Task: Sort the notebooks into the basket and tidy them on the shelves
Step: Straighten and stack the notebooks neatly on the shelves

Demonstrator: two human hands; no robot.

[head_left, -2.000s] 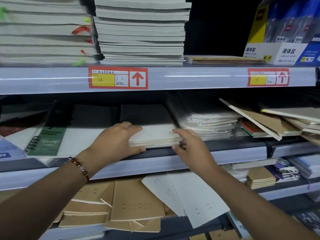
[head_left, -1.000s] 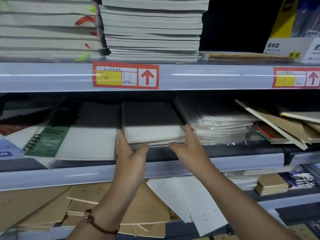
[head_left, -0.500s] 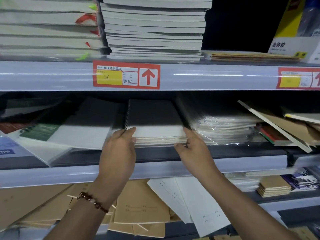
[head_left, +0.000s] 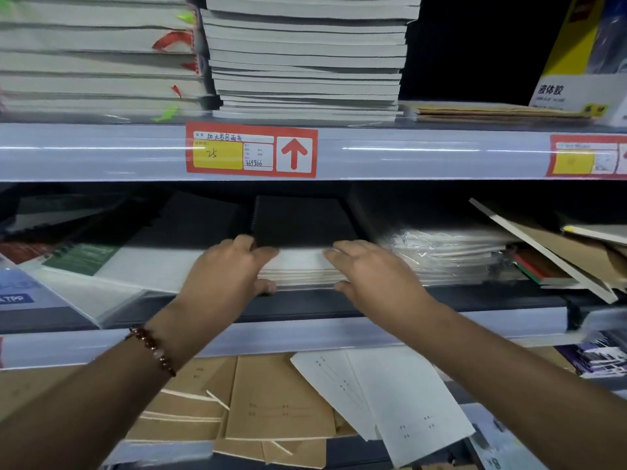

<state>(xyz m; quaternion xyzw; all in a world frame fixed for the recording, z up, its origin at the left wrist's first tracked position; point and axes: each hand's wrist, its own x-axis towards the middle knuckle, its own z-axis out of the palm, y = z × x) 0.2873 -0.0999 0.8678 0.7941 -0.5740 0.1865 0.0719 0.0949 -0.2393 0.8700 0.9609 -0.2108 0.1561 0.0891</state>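
- Both hands are on the spiral notebook stack [head_left: 302,262] in the middle of the middle shelf [head_left: 475,300], right at its near edge.
- Left hand [head_left: 224,269] clasps the stack's near-left corner: fingers laid over the top cover, thumb tucked against the front edge below.
- Right hand [head_left: 369,273] mirrors it on the near-right corner, fingers flat on top, thumb under the front edge.
- A beaded bracelet [head_left: 152,349] sits on the left wrist.
- Left of the stack lies a green-covered spiral notebook [head_left: 81,259] in clear wrap; right of it, a pile of plastic-wrapped notebooks [head_left: 448,256].
- Top shelf carries tall piles of pale notebooks [head_left: 305,59] above a red price label [head_left: 251,149].
- On the lower shelf, brown exercise books [head_left: 271,408] and white ones [head_left: 390,395] lie fanned out loosely.
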